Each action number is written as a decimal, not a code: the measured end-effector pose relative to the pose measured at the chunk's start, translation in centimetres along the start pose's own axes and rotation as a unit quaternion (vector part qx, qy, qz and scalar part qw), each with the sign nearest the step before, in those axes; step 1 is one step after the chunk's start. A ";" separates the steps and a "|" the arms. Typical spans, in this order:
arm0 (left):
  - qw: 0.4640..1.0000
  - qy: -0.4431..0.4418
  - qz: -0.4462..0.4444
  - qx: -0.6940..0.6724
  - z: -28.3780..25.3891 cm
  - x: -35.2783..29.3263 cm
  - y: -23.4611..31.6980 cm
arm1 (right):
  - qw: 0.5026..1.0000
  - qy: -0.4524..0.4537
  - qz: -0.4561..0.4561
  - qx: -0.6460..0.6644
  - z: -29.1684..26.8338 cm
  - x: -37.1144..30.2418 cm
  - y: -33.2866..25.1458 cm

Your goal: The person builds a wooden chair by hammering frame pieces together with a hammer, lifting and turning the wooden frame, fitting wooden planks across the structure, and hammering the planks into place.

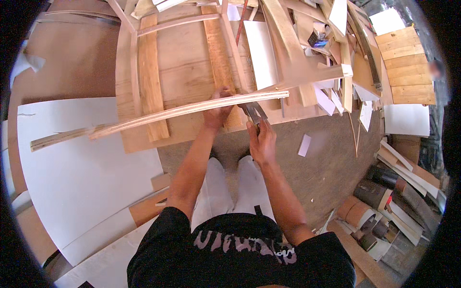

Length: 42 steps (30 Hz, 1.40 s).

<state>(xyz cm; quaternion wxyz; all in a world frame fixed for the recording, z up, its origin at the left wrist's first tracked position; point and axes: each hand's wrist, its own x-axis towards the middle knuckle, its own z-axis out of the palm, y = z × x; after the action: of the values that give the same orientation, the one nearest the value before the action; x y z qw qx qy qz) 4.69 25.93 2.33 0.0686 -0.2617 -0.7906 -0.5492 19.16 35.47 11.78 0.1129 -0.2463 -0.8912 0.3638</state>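
A long thin plywood strip (158, 114) runs from lower left to the right, across a wooden frame of planks (182, 72). My left hand (218, 109) grips the strip near its right half, fingers wrapped over it. My right hand (261, 139) holds a dark metal tool (253, 111), whose head sits against the strip's underside just right of my left hand. What kind of tool it is cannot be made out.
A large white sheet (81, 168) lies on the floor to the left. Wood offcuts and white board pieces (331, 48) pile up at the upper right. A slatted wooden panel (408, 67) sits far right. Rolled material and scraps (384, 211) lie at lower right.
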 end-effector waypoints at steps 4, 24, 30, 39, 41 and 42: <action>0.999 0.005 -0.020 0.035 0.0 -0.4 -1.6 | 1.000 -0.021 -0.019 0.003 0.8 0.9 -0.4; 0.999 -0.016 -0.020 0.025 2.5 -1.9 -3.9 | 0.997 0.020 -0.074 0.000 1.5 3.3 0.5; 0.999 -0.009 0.023 -0.026 2.8 -0.9 -1.4 | 0.998 0.040 -0.039 -0.007 1.0 3.0 2.0; 0.997 -0.049 -0.033 0.049 0.0 -1.1 -2.4 | 0.990 0.052 -0.129 0.006 2.5 3.3 0.8; 0.997 -0.045 -0.024 0.051 0.0 -1.3 -2.1 | 0.991 0.062 -0.122 -0.001 2.4 3.4 0.8; 0.998 -0.042 -0.016 0.053 -0.3 -1.1 -2.0 | 0.992 0.058 -0.109 0.012 2.0 3.2 0.1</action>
<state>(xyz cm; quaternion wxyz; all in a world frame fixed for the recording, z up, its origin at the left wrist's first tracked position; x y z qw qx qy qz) 4.60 24.80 0.30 0.0407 -0.2678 -0.8248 -0.4963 15.69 36.06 10.37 0.2063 -0.1669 -0.9004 0.3448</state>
